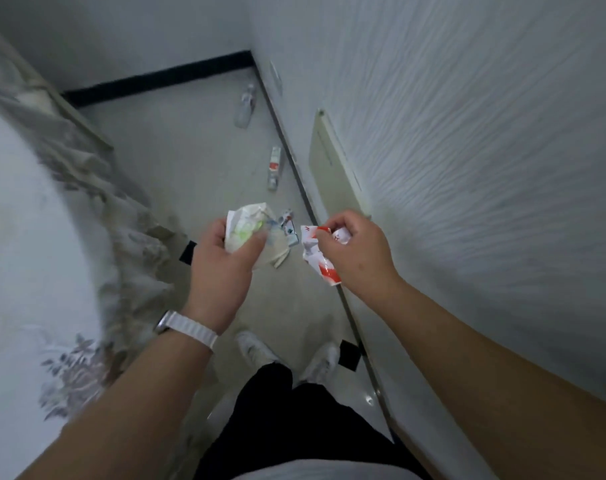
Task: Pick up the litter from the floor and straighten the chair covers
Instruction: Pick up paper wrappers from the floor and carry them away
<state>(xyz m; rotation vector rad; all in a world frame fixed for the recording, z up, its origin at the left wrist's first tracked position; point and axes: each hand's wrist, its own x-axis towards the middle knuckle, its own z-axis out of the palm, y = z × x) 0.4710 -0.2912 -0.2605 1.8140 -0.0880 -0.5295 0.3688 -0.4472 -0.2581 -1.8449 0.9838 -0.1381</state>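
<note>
While the left hand (221, 258) grips a crumpled white wrapper (244, 225) and the right hand (353, 251) pinches a red-and-white wrapper (317, 254), small packets (288, 227) just beyond them, a carton (274, 168) and a bottle (245, 105) farther ahead lie uncollected, and the chair cover (97, 188) to their left looks rumpled.

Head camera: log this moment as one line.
left hand: holds crumpled white wrapper | right hand: pinches red-and-white wrapper | floor: plastic bottle, slim carton not yet picked up

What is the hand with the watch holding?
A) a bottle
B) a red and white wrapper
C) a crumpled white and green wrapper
C: the left hand grips the crumpled white and green wrapper; the right hand pinches the red and white wrapper.
</note>
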